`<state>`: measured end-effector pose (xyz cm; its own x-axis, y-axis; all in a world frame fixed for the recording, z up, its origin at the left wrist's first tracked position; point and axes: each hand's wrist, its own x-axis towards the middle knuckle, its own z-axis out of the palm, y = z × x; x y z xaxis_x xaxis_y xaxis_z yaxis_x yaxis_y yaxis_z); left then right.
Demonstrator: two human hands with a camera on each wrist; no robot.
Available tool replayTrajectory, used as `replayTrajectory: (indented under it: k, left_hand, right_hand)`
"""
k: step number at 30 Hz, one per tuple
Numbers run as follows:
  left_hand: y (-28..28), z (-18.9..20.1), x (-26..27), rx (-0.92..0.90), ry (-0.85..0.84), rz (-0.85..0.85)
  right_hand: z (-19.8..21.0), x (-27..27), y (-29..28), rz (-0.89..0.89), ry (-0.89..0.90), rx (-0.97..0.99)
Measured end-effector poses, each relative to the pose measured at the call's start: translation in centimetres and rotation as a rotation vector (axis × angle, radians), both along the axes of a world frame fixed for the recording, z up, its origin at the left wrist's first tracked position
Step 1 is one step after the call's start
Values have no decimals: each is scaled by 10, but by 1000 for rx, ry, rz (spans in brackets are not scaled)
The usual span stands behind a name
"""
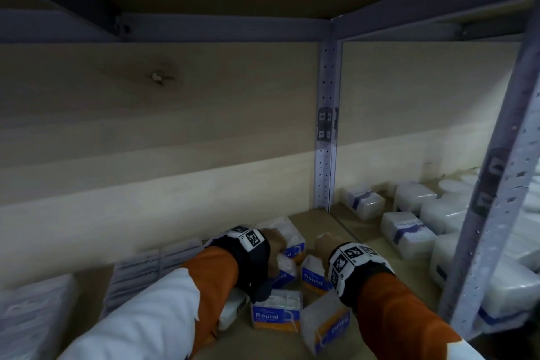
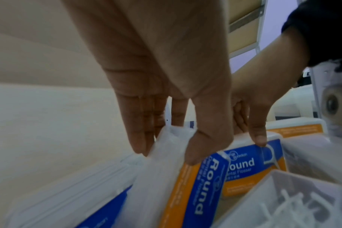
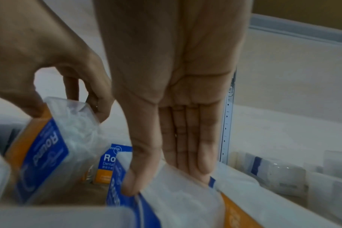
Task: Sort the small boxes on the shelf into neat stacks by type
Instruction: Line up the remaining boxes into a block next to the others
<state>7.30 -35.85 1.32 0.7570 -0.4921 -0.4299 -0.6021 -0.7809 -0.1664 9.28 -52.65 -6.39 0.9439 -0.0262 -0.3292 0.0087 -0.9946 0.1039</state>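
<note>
Left hand (image 2: 166, 95) pinches a tilted floss box (image 2: 187, 177) by its top edges, seemingly to right it. Right hand (image 3: 174, 108) grips a second box (image 3: 176, 197) likewise. More boxes (image 1: 276, 314) lie scattered on the shelf (image 1: 362, 245), unstacked.
</note>
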Motion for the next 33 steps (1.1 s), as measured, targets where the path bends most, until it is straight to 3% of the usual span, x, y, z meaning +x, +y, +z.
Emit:
replayTrajectory:
  k: [2, 10, 17, 27, 33]
  left_hand:
    - [0, 5, 1, -19, 11, -39]
    - [14, 15, 0, -169, 93, 9]
    - [24, 5, 2, -219, 120, 77]
    - [28, 2, 0, -166, 155, 145]
    - [36, -11, -5, -80, 101, 157]
  right_hand:
    - [9, -8, 5, -20, -1, 83]
    - [30, -36, 13, -50, 30, 83]
    - [33, -54, 6, 86, -7, 18]
    - [22, -23, 11, -18, 16, 42]
    - [23, -23, 18, -61, -136, 257]
